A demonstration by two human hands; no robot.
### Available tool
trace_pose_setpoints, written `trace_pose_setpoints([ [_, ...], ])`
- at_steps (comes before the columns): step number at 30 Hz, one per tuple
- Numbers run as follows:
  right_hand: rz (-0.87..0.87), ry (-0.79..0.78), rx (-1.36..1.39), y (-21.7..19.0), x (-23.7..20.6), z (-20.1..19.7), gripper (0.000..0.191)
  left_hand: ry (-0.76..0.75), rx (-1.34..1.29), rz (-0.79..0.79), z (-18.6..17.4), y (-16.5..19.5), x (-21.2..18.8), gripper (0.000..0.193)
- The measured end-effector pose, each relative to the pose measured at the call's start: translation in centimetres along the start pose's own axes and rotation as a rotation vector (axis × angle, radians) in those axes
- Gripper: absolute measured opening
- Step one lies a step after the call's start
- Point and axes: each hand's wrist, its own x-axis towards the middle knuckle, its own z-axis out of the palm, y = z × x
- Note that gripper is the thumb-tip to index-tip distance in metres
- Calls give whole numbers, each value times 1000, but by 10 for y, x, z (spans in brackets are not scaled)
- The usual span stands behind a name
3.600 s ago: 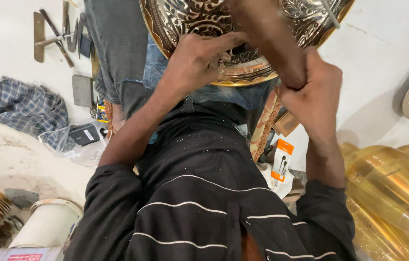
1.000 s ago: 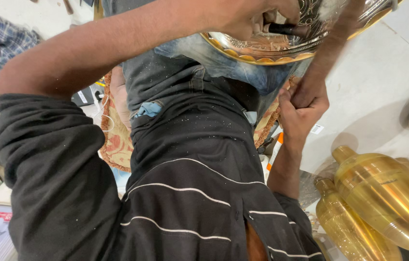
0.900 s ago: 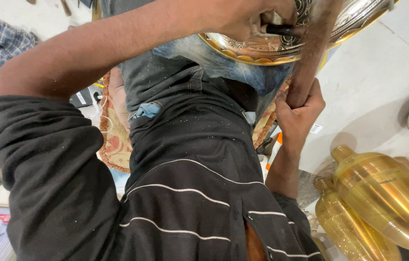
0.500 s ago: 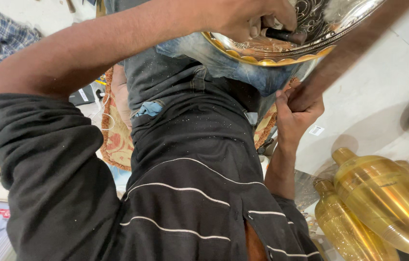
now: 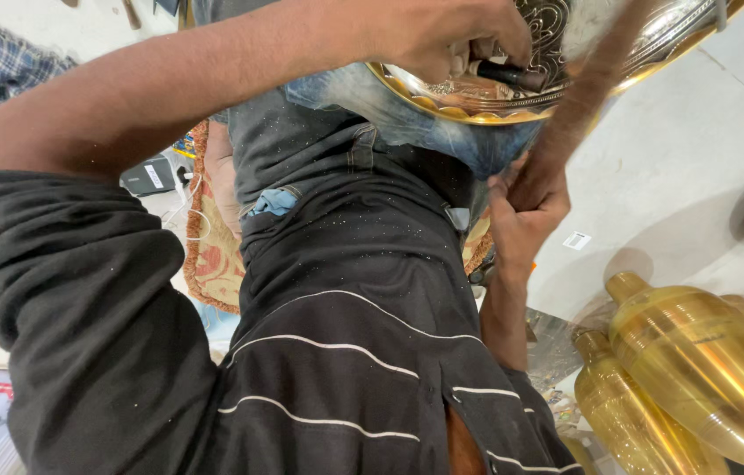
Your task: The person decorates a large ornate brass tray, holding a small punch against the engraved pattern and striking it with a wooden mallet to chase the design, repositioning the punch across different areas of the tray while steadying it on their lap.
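Left hand (image 5: pixel 442 35) curls tight around a small dark tool (image 5: pixel 508 75) and presses it onto the shiny brass plate (image 5: pixel 477 101), which rests on the person's lap at the top of the head view. Right hand (image 5: pixel 526 207) sits just below the plate's rim, gripping a blurry brown stick (image 5: pixel 587 92) that points up across the plate. Two gold-coloured bottles (image 5: pixel 697 369) lie on the floor to the right. A checked cloth (image 5: pixel 3 70) lies far left.

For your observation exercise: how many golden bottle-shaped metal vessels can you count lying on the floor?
2. A larger golden vessel lies at the lower right; a smaller one lies beside it, nearer the person's sleeve. Others may be hidden beyond the frame edge.
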Motion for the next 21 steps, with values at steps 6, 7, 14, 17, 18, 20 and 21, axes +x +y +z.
trace_pose_setpoints([
  [6,39,104,-9,0,-7,6,30,112,-13,119,3,-3,-1,52],
  [7,11,73,-89,0,-8,6,29,79,-13,90,5,-4,0,54],
  [14,67,50,-133,-1,-13,6,33,72,-130,95,11,-11,-3,48],
  [17,98,72,-1,3,-20,8,38,-4,-80,40,7,-9,-6,57],
  [18,82,109,87,5,-22,8,42,-31,-61,36,6,-8,-6,61],
  [20,99,34,-45,9,-26,6,35,22,-74,124,3,-7,-6,59],
  [21,105,-10,-108,12,-27,6,31,50,-76,164,1,-6,-6,58],
])
